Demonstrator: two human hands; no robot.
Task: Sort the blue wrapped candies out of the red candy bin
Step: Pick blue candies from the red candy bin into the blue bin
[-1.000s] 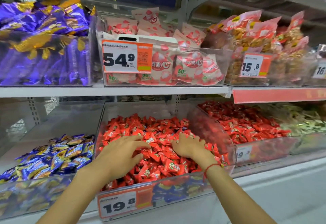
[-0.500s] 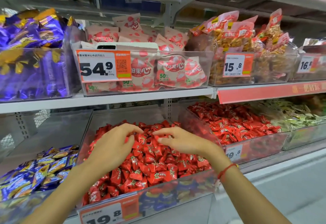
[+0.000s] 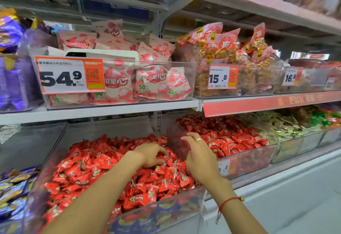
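A clear bin on the lower shelf is heaped with red wrapped candies. Blue wrapped candies show through its front wall, low down under the red ones. My left hand lies on the red pile near the back right; its fingers curl down into the candies and their tips are hidden. My right hand hovers just above the pile by the bin's right wall, fingers relaxed and holding nothing. It wears a ring, and a red string circles the wrist.
A bin of blue candies stands to the left, and another red candy bin to the right. The upper shelf overhangs, carrying pink bags and a 54.9 price tag. Purple bags sit at upper left.
Both hands have moved right and toward the back of the red pile. My right hand lifted off the candies, while my left hand's fingers curled into them. The view has shifted closer.
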